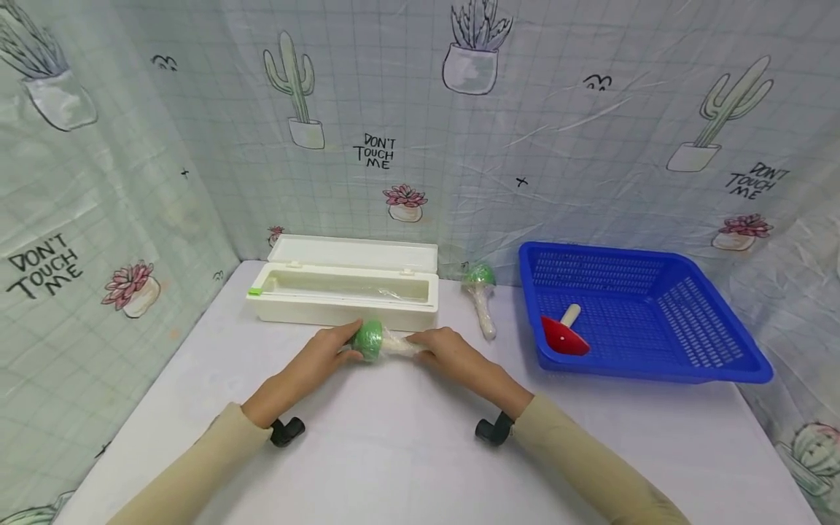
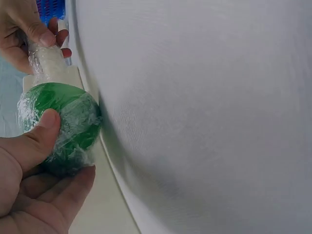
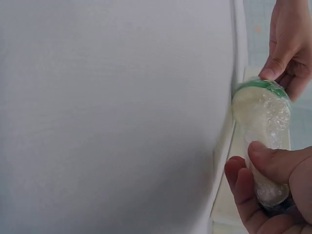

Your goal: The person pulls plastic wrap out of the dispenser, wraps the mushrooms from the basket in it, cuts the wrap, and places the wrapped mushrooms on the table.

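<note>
Between my hands, a maraca [image 1: 371,340] with a green head and cream handle is wrapped in clear plastic film. My left hand [image 1: 326,351] grips its green head, thumb on one side and fingers on the other, as the left wrist view shows. My right hand [image 1: 454,355] holds the handle's end between thumb and curled fingers, clearest in the right wrist view. The maraca lies nearly level, head to the left. Just behind it stands a long white box [image 1: 341,313] with its hinged lid [image 1: 354,251] raised at the back.
A second wrapped green-and-cream maraca [image 1: 482,292] lies right of the box, near the patterned backdrop cloth [image 1: 420,109]. At the right stands a blue plastic basket [image 1: 656,372], holding a red piece [image 1: 563,337] with a cream handle. White cloth covers the table [image 1: 407,452].
</note>
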